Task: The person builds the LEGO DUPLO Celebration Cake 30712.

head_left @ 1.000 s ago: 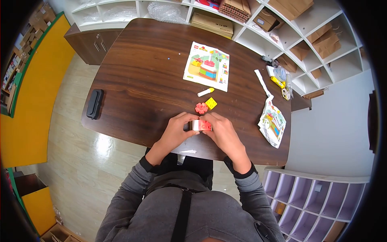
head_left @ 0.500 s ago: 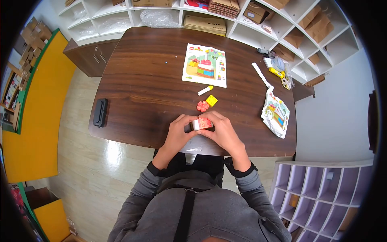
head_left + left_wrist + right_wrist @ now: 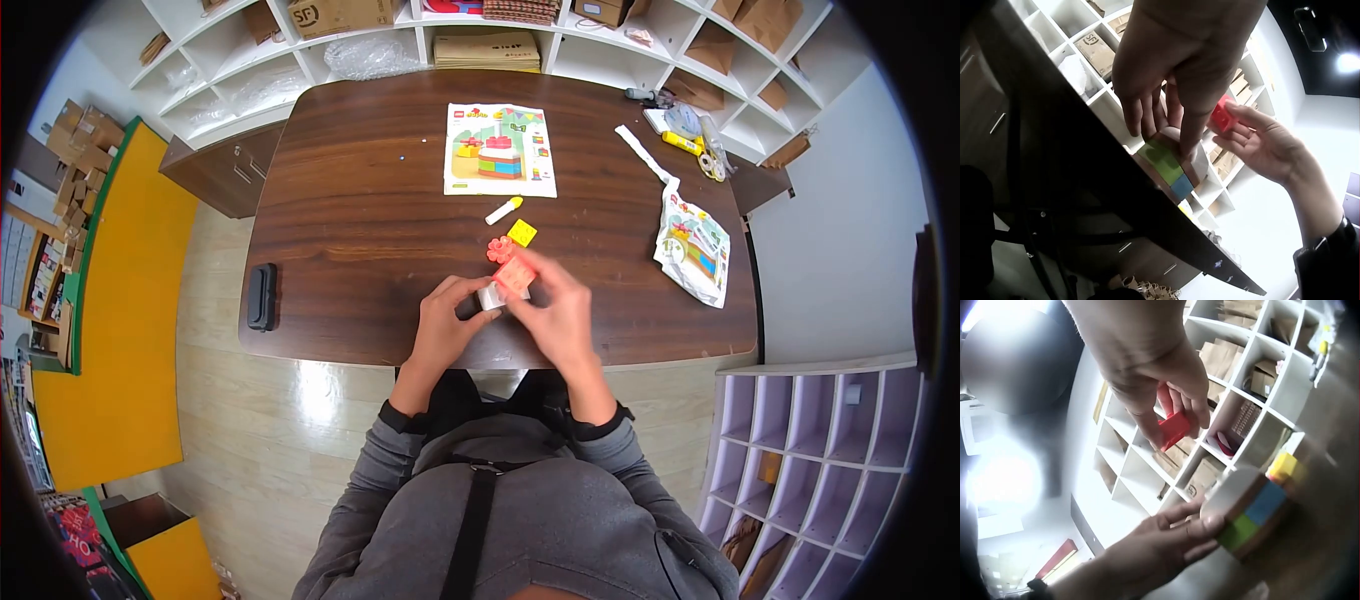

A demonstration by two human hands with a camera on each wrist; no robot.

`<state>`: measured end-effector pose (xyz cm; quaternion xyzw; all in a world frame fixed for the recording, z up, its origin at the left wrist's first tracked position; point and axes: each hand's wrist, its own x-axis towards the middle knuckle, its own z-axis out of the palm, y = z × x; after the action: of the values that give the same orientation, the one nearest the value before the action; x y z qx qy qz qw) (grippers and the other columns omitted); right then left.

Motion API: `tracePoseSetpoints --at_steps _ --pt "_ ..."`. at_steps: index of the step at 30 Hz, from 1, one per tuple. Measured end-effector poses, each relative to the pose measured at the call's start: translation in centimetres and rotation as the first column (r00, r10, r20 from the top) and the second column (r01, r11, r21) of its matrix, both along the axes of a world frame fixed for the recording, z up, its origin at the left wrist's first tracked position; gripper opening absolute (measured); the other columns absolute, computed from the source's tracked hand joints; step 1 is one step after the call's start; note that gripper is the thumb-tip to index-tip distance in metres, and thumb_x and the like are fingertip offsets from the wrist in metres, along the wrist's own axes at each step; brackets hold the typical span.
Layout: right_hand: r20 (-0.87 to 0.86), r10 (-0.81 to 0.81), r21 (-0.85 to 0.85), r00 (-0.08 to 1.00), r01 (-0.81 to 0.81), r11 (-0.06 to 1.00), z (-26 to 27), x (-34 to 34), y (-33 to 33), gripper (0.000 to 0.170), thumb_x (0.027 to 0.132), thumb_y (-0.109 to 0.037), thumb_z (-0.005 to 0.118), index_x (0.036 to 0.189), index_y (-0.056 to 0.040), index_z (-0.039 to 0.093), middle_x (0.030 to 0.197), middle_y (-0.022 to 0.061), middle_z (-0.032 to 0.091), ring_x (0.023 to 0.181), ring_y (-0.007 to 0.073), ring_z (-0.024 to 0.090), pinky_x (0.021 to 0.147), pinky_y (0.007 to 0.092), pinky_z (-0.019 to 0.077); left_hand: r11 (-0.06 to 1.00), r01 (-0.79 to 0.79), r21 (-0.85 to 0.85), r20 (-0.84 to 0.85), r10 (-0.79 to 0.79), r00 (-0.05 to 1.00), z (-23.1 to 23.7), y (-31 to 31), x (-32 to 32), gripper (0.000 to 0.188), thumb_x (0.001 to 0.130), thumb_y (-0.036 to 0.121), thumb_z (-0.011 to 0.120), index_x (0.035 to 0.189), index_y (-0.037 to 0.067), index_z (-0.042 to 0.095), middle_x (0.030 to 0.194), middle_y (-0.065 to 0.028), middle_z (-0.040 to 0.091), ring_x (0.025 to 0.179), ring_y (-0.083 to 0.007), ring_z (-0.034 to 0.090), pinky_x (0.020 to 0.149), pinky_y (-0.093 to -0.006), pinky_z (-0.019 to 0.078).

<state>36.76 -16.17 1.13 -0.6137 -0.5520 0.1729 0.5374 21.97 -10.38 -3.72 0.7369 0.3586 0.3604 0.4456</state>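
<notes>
My left hand (image 3: pixel 442 320) grips the side of a toy-brick stack (image 3: pixel 1254 512) near the table's front edge. The stack has a rounded white piece (image 3: pixel 489 298) on top, with green and blue bricks between brown layers below it. Between thumb and fingers my right hand (image 3: pixel 562 318) pinches a red brick (image 3: pixel 1174 429). Both wrist views show that brick apart from the stack, above the white piece. Just beyond the hands lie a coral flower piece (image 3: pixel 499 249), a yellow brick (image 3: pixel 521 233) and a white candle piece (image 3: pixel 503 211) with a yellow tip.
A picture booklet (image 3: pixel 470 180) lies farther back on the dark wooden table (image 3: pixel 350 200). To the right is a printed plastic bag (image 3: pixel 692 250), with a yellow tube (image 3: pixel 683 143) and tape behind it. A black case (image 3: pixel 262 297) sits at the left edge. White shelves stand behind.
The red brick sat at the white piece between both hands; my right hand has lifted and tilted it away. My left hand keeps its grip on the stack. The head view has shifted.
</notes>
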Motion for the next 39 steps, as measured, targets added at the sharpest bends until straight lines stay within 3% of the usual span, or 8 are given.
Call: tracePoseSetpoints --at_steps 3,6,8,11,19,25,33,39 --pt "-0.056 0.018 0.119 0.998 -0.011 0.993 2.6 1.6 0.3 0.04 0.071 -0.006 0.071 0.109 -0.0029 0.06 0.099 0.0147 0.064 0.091 0.0273 0.063 0.079 0.0321 0.0477 0.993 0.08 -0.092 -0.048 -0.085 0.995 0.3 0.3 -0.5 0.04 0.068 0.001 0.073 0.106 -0.001 0.06 0.096 -0.0078 0.059 0.096 -0.0163 0.059 0.088 -0.0275 0.0462" --pt "0.042 0.135 -0.019 0.99 -0.134 0.991 3.7 3.3 0.1 0.04 0.071 -0.005 0.07 0.109 -0.0032 0.06 0.102 0.0134 0.063 0.094 0.0282 0.061 0.081 0.0324 0.0469 0.983 0.119 -0.14 -0.025 -0.123 0.992 0.2 0.8 -0.5 0.041 0.068 0.001 0.074 0.108 0.0 0.06 0.098 -0.0066 0.059 0.097 -0.0159 0.059 0.09 -0.027 0.0451" --pt "0.121 0.341 -0.097 0.932 -0.331 0.939 2.0 3.8 0.3 0.04 0.071 -0.004 0.069 0.11 -0.0036 0.06 0.105 0.0125 0.06 0.097 0.0291 0.058 0.083 0.0335 0.0459 0.981 0.127 -0.147 -0.03 -0.132 0.991 -0.1 1.0 -0.7 0.042 0.069 0.0 0.073 0.108 0.0 0.06 0.099 -0.0059 0.058 0.098 -0.0155 0.059 0.09 -0.0269 0.0448" --pt "0.081 0.442 -0.188 0.893 -0.422 0.887 0.8 3.5 0.2 0.039 0.072 -0.006 0.069 0.11 -0.0036 0.061 0.103 0.0105 0.059 0.098 0.0253 0.058 0.085 0.0338 0.0456 0.977 0.148 -0.156 0.019 -0.146 0.989 -0.6 1.1 -0.8 0.043 0.069 -0.001 0.073 0.11 -0.001 0.059 0.1 -0.0057 0.058 0.099 -0.0148 0.058 0.091 -0.0267 0.0445" --pt "0.09 0.446 -0.226 0.891 -0.418 0.88 0.5 3.5 0.5 0.04 0.07 -0.003 0.068 0.109 -0.0012 0.058 0.104 0.0151 0.058 0.097 0.0337 0.057 0.082 0.0383 0.0463 0.952 0.15 -0.267 0.11 -0.124 0.986 -0.3 0.8 -0.4 0.044 0.069 -0.003 0.073 0.11 -0.003 0.057 0.105 -0.0078 0.058 0.104 -0.0157 0.056 0.094 -0.0281 0.0436" --pt "0.18 0.485 -0.241 0.856 -0.439 0.865 0.0 3.7 1.3 0.04 0.068 -0.005 0.07 0.107 -0.0026 0.06 0.103 0.0138 0.06 0.095 0.0335 0.057 0.081 0.0384 0.0462 0.948 0.15 -0.281 0.17 -0.105 0.98 -0.9 0.9 -0.3 0.042 0.068 -0.002 0.074 0.107 -0.003 0.059 0.103 -0.0086 0.061 0.1 -0.0158 0.058 0.092 -0.0279 0.0453" --pt "0.044 0.463 -0.191 0.885 -0.448 0.873 -0.6 3.8 0.8 0.042 0.068 -0.003 0.07 0.108 -0.004 0.06 0.104 0.0126 0.06 0.097 0.0318 0.057 0.082 0.0385 0.0461 0.951 0.125 -0.282 0.159 -0.082 0.984 -0.8 0.7 -0.2 0.041 0.069 -0.002 0.073 0.106 -0.003 0.059 0.1 -0.0085 0.061 0.098 -0.0162 0.059 0.09 -0.028 0.0459" --pt "0.105 0.514 -0.245 0.851 -0.479 0.843 0.2 4.2 1.5 0.041 0.068 -0.003 0.068 0.108 -0.0031 0.059 0.104 0.0138 0.06 0.098 0.0327 0.056 0.083 0.0392 0.0457 0.98 0.173 -0.095 -0.14 -0.185 0.973 1.9 1.3 -0.1 0.05 0.066 0.006 0.078 0.111 0.0 0.056 0.103 -0.0075 0.059 0.099 -0.0163 0.057 0.09 -0.0307 0.0446"
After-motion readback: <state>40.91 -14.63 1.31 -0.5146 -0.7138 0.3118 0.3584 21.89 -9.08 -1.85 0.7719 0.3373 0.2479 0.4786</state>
